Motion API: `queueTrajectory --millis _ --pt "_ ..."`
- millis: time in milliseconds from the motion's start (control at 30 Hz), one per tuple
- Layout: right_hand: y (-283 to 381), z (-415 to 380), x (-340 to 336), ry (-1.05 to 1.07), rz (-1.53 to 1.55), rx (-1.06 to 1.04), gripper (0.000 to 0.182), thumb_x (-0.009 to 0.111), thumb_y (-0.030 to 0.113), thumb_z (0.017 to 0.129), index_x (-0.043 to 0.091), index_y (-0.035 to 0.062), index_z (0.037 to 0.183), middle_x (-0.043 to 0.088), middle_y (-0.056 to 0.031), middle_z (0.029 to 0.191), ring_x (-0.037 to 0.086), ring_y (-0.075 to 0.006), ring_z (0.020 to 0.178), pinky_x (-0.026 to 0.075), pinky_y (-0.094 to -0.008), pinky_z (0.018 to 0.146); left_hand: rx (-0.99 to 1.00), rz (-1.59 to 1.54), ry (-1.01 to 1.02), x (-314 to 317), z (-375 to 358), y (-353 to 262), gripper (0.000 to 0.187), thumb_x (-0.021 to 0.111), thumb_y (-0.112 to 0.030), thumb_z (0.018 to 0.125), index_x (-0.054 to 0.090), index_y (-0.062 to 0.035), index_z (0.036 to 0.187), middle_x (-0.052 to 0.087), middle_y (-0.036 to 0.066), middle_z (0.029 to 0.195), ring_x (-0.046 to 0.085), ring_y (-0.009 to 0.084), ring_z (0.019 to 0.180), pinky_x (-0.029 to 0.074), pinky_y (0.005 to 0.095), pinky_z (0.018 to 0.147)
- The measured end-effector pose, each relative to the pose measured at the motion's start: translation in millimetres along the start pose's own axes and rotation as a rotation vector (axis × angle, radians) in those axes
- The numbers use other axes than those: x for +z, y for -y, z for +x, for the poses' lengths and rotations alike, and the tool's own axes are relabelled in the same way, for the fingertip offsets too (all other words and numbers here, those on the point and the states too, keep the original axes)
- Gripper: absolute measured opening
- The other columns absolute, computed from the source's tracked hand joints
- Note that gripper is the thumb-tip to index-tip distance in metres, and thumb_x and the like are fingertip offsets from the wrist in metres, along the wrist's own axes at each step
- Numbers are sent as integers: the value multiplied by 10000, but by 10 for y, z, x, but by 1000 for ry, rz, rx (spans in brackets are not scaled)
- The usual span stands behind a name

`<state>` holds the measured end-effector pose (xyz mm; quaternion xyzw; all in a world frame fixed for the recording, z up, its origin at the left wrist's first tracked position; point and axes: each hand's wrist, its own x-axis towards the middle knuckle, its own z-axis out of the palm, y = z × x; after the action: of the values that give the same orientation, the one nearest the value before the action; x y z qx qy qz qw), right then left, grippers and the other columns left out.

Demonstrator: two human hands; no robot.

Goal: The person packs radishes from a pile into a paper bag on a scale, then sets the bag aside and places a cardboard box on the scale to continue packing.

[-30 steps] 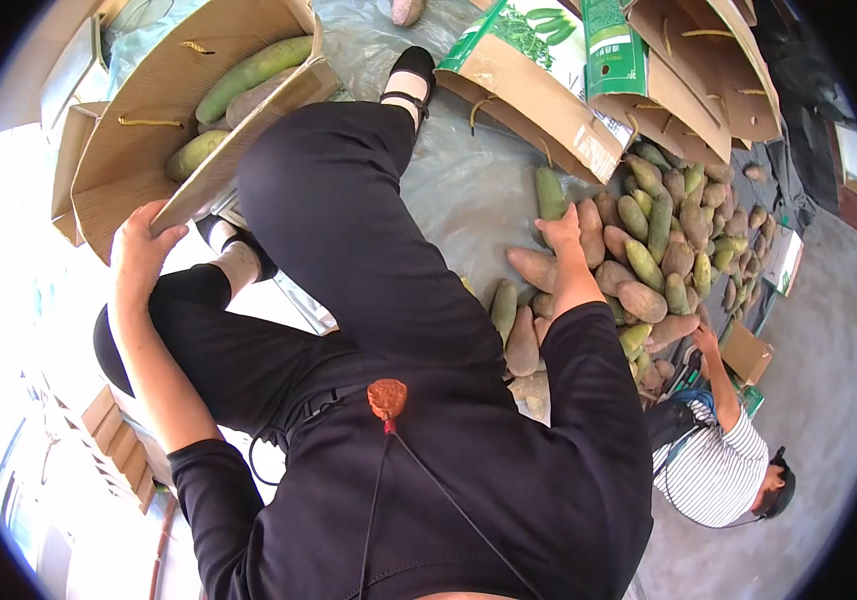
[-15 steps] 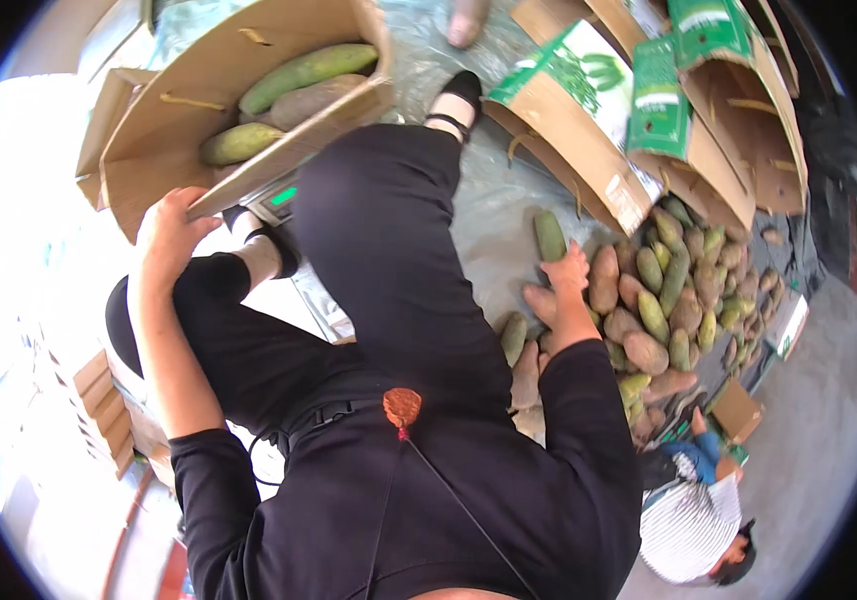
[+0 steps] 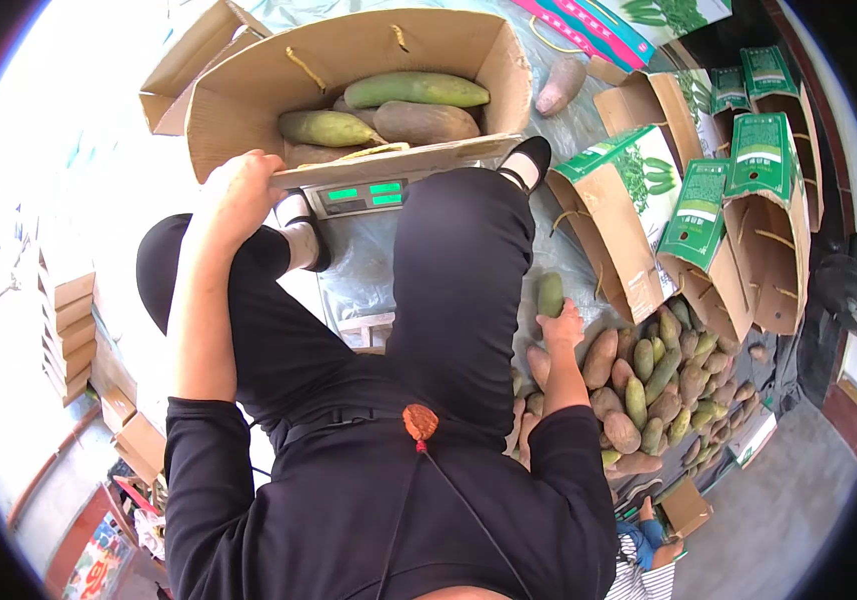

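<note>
The right hand (image 3: 565, 322) grips a green radish (image 3: 551, 294) by its near end, best done snugly, while the left hand (image 3: 234, 195) pinches the box's (image 3: 234, 125) near-left corner, ideally lightly

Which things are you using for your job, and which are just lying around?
In use, it seems:
- left hand, on the open box
- right hand, holding a green vegetable
- vegetable pile
- scale with green displays

Probably just lying around:
- lone pinkish vegetable
- cartons at far left
- small brown carton, lower right
</note>
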<state>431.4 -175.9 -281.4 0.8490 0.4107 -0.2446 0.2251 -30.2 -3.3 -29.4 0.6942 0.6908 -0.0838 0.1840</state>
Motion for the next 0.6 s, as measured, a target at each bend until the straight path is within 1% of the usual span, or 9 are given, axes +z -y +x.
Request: queueTrajectory --millis 100,167,233,300,367,433,500,567,600 --pt "62 92 -119 -142 296 -91 702 795 238 598 505 140 1229 610 -97 1125 557 -299 1067 440 -440 910 13 -16 -41 2 -28 19 221 673 -95 740 650 -40 952 619 145 924 594 328 940 469 424 827" --pt "157 224 -409 -212 497 -281 695 804 269 604 514 150 1225 564 -104 1185 488 -313 1127 401 -463 935 32 -46 -72 38 -27 84 205 661 -80 738 646 -22 934 609 145 914 588 333 922 457 419 817" --pt "327 222 -856 -319 632 -436 677 803 241 594 546 88 1201 588 -136 1123 527 -321 1057 417 -415 926 39 -8 -54 38 -18 91 210 658 -79 741 649 -24 943 609 144 918 589 332 926 460 422 817" --pt "597 26 -1478 -184 1022 -573 682 801 212 587 548 20 1191 600 -145 1059 558 -303 988 430 -393 903 30 6 -62 22 -35 73 210 652 -82 750 652 -27 953 609 143 925 589 331 932 464 420 818" --pt "898 -305 -2155 -358 925 -787 633 777 140 625 532 -26 1185 608 -106 996 588 -206 900 460 -315 825 33 -15 -55 -2 -55 47 216 650 -90 759 653 -32 967 607 142 931 589 329 939 467 412 825" --pt "1098 -509 -2633 -660 563 -863 648 778 192 635 534 -16 1198 596 -110 1006 569 -200 930 447 -318 839 39 -22 -55 -20 -63 39 218 649 -93 760 653 -34 970 609 142 937 590 326 945 468 411 828" --pt "1418 -856 -3095 -648 502 -988 645 782 240 632 554 -5 1183 588 -106 1004 552 -196 957 434 -319 852 46 -28 -56 -32 -68 42 219 649 -96 762 654 -36 973 610 142 943 590 324 950 468 409 831" --pt "1779 -1056 -3318 -715 519 -1161 652 792 276 566 599 40 1142 608 -112 974 563 -273 951 448 -374 836 55 -31 -56 -24 -73 50 219 650 -100 762 655 -35 972 615 141 949 591 321 957 467 408 835" --pt "1955 -1132 -3380 -754 447 -1223 638 789 279 567 606 49 1133 613 -105 990 561 -269 967 449 -378 843 57 -36 -59 -24 -79 56 219 650 -100 762 655 -35 972 615 141 949 591 321 957 467 408 835"
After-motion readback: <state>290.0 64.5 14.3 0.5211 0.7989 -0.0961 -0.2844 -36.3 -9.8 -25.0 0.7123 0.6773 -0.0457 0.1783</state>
